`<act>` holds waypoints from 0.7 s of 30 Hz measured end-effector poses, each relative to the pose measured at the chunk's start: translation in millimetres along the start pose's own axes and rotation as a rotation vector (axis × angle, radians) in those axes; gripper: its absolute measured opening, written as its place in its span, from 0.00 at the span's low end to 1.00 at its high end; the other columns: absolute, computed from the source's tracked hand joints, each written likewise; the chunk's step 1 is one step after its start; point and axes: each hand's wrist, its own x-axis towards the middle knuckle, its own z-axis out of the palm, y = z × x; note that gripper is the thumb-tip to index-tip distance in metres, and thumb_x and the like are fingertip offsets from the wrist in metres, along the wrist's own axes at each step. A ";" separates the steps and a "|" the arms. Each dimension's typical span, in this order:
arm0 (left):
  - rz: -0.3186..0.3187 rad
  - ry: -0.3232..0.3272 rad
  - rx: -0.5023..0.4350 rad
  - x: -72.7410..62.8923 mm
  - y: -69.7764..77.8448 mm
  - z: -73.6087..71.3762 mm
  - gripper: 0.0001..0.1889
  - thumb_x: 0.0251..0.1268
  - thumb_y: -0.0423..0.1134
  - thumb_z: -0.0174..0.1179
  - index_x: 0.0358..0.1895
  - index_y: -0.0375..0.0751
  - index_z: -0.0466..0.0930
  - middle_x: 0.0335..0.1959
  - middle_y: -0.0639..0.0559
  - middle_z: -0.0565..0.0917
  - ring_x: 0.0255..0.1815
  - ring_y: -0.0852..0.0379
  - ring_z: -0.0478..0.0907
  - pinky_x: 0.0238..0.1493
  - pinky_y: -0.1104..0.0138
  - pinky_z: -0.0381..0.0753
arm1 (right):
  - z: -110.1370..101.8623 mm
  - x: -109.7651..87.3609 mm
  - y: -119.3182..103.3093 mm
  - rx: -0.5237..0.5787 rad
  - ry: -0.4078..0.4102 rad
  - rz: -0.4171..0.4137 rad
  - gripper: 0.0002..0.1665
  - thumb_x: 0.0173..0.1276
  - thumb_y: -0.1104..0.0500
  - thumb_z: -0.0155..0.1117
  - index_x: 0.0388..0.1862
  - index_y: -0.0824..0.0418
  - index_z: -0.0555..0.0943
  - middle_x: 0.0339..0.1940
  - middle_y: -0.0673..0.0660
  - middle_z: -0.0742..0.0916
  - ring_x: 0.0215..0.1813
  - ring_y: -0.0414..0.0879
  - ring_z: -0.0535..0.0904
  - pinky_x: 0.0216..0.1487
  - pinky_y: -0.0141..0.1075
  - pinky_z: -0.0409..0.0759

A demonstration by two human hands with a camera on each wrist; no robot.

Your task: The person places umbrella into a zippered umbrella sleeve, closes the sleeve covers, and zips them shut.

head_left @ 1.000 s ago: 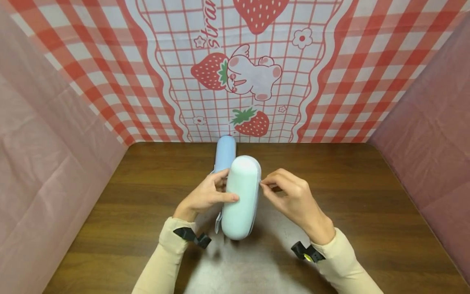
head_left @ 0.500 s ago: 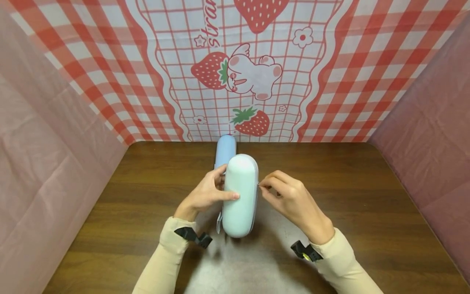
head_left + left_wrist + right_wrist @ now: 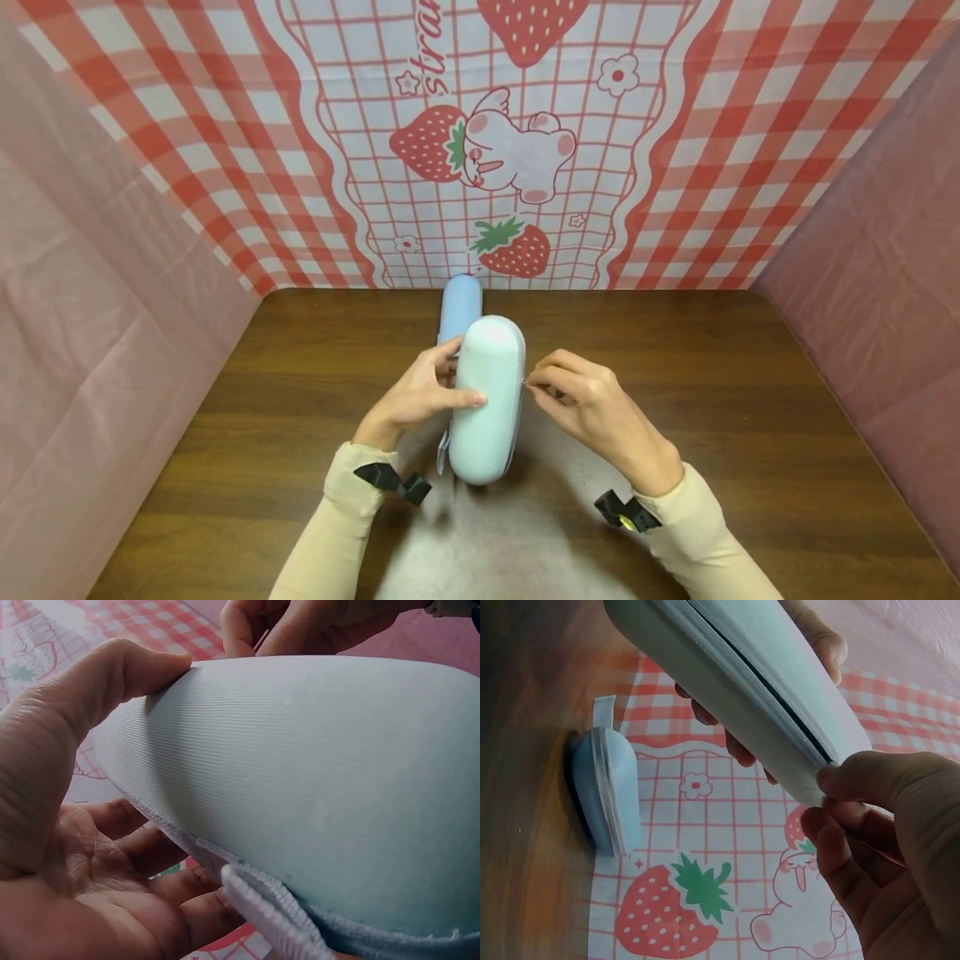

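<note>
My left hand (image 3: 420, 396) grips a mint-green hard pencil case (image 3: 486, 417), thumb across its smooth face and fingers behind it. The case is tilted up above the table, with a fabric loop (image 3: 270, 915) hanging at its left side. At the opposite edge, my right hand (image 3: 592, 408) pinches the zipper pull, which its fingertips (image 3: 832, 780) mostly hide. A dark gap (image 3: 757, 675) runs between the zipper tapes up to those fingers in the right wrist view. Behind stands or lies a light blue case (image 3: 461, 310), partly covered by the mint one.
The brown wooden table (image 3: 750, 433) ends at a strawberry-print cloth (image 3: 675, 208) hung at the back. Pink cloth (image 3: 97, 292) hangs along the left, with another pink sheet (image 3: 877, 250) on the right. Black wrist cameras sit on both sleeves.
The mint case has shifted slightly left in the left hand. My right fingers have followed its edge, moving a little left and toward me. The blue case has stayed in place.
</note>
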 end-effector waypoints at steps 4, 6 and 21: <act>-0.002 0.003 -0.001 -0.4 -0.1 -0.4 0.56 0.49 0.51 0.82 0.76 0.28 0.60 0.56 0.29 0.82 0.48 0.53 0.86 0.51 0.53 0.86 | -3.3 -1.6 1.6 0.001 -0.065 -0.014 0.10 0.60 0.73 0.74 0.37 0.62 0.88 0.37 0.52 0.88 0.37 0.39 0.84 0.40 0.23 0.82; -0.003 0.007 -0.001 -0.5 0.2 -0.3 0.55 0.49 0.50 0.82 0.76 0.28 0.61 0.56 0.29 0.82 0.48 0.53 0.86 0.51 0.53 0.86 | -4.5 -2.8 3.7 0.001 -0.096 -0.041 0.12 0.58 0.74 0.75 0.38 0.62 0.88 0.38 0.51 0.88 0.38 0.39 0.84 0.41 0.23 0.82; -0.016 0.005 0.013 -1.8 3.0 -4.0 0.56 0.48 0.50 0.82 0.76 0.29 0.60 0.57 0.25 0.81 0.48 0.53 0.86 0.51 0.55 0.86 | 2.1 -2.4 9.4 0.043 -0.134 -0.082 0.13 0.56 0.76 0.73 0.37 0.62 0.84 0.34 0.50 0.85 0.32 0.36 0.77 0.33 0.22 0.76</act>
